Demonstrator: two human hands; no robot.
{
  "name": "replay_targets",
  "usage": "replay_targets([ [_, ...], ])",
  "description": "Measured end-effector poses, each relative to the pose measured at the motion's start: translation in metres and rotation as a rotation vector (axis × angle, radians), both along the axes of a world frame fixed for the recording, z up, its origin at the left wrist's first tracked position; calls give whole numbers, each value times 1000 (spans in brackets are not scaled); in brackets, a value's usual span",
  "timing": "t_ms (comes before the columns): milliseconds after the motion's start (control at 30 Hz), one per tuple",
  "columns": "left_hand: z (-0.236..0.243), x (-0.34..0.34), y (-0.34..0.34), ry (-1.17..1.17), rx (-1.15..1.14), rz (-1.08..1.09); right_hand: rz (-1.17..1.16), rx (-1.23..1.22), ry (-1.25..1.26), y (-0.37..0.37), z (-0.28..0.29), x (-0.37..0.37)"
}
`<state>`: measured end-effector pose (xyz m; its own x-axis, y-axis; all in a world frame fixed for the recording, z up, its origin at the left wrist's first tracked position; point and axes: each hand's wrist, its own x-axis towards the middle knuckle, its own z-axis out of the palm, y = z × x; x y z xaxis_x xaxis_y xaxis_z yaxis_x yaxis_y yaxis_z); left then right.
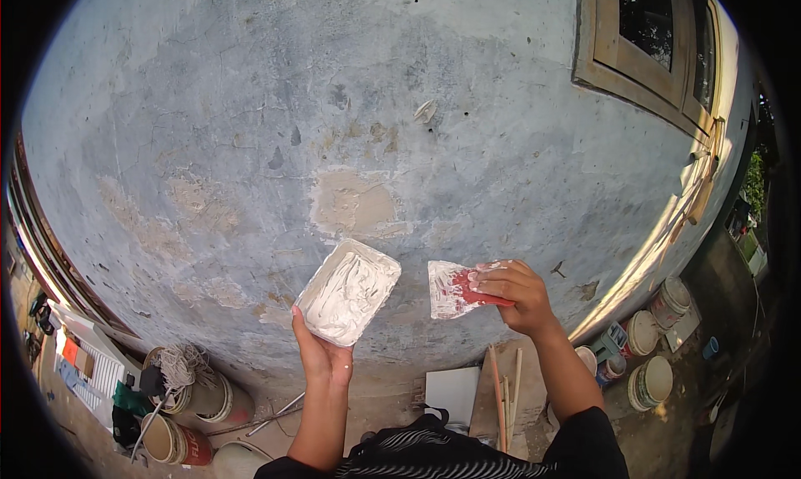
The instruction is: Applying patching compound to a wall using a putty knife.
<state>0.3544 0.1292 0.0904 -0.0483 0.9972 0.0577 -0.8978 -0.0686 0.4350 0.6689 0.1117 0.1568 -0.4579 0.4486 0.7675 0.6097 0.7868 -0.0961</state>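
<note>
My left hand holds up a rectangular tub from below, its thumb along the near left side. White filler paste is smeared thickly inside it. To the right, my right hand is closed round the red handle of a putty knife, its wide blade coated in white paste and pointing left toward the tub. Blade and tub are apart. Before me stands a weathered blue-grey wall with a beige patch just beyond the tub. A small dab of filler sticks out higher up.
A wooden-framed window is at the upper right. Paint buckets stand on the ground at the right, and more buckets with a mop head at the lower left. Boards and wooden sticks lean near the wall's foot.
</note>
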Motion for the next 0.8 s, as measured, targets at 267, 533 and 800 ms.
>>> replay_targets([
  [267, -18, 8, -15, 34, -53, -81, -364, 671, 9, 44, 86, -29],
  [533, -38, -8, -17, 46, -57, -17, -466, 820, -93, 63, 122, -78],
  [800, -40, -13, -16, 27, -71, -26, -467, 752, -204, 84, 119, -112],
])
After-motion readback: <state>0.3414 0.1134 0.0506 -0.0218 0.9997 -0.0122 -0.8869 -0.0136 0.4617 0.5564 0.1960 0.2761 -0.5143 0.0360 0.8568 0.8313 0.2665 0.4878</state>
